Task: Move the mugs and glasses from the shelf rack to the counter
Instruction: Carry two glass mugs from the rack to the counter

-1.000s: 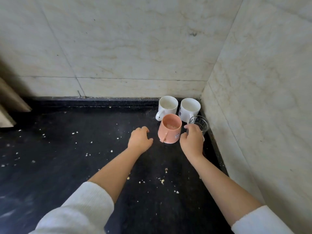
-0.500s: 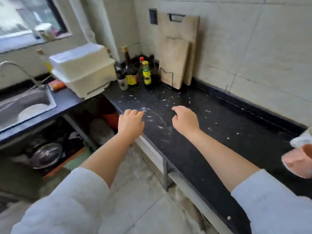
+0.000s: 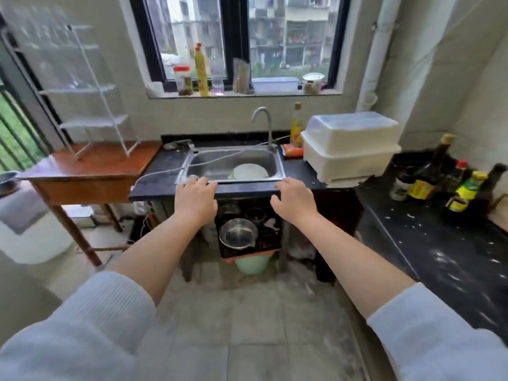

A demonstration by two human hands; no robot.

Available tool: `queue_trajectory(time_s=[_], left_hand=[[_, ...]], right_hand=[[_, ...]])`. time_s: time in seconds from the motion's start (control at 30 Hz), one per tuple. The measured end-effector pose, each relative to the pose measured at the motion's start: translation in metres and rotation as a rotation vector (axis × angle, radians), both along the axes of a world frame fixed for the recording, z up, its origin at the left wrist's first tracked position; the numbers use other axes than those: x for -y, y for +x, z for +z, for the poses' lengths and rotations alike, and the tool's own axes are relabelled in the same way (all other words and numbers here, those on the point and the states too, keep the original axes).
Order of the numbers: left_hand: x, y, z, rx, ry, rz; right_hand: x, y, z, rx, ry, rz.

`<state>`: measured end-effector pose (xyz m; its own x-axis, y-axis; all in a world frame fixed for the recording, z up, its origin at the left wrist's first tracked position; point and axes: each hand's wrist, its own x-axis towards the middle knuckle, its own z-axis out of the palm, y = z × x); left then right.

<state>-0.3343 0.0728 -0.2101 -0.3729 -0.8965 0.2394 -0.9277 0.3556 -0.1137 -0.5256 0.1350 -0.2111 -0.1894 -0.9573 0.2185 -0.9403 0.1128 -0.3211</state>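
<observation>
Both arms reach forward with sleeves pushed up, the left hand (image 3: 195, 198) and right hand (image 3: 294, 200) empty, fingers loosely curled, in front of the steel sink (image 3: 233, 163). A white dish lies in the sink. Left of it a white wire shelf rack (image 3: 90, 89) stands on a wooden table (image 3: 90, 166); its shelves look blurred. A white lidded box (image 3: 350, 145) sits right of the sink, and sauce bottles (image 3: 439, 174) stand on the dark, speckled table (image 3: 439, 257) at right
</observation>
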Motion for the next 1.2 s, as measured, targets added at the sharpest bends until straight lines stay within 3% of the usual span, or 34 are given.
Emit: queue_trajectory(time_s=[0.33, 0.53, 0.83, 1.2], left_hand=[[0.142, 0.12, 0.05, -0.1, -0.109, 0.199], [0.26, 0.161, 0.063, -0.111, -0.132, 0.28], [0.441, 0.248, 0.134, -0.185, -0.216, 0.462], [0.593, 0.412, 0.134, -0.26, -0.195, 0.536]], right_hand=[[0.188, 0.126, 0.054, -0.019, -0.109, 0.194], [0.322, 0.171, 0.067, -0.007, -0.133, 0.286], [0.535, 0.269, 0.136, -0.012, -0.213, 0.455], [0.701, 0.435, 0.142, 0.127, -0.272, 0.553]])
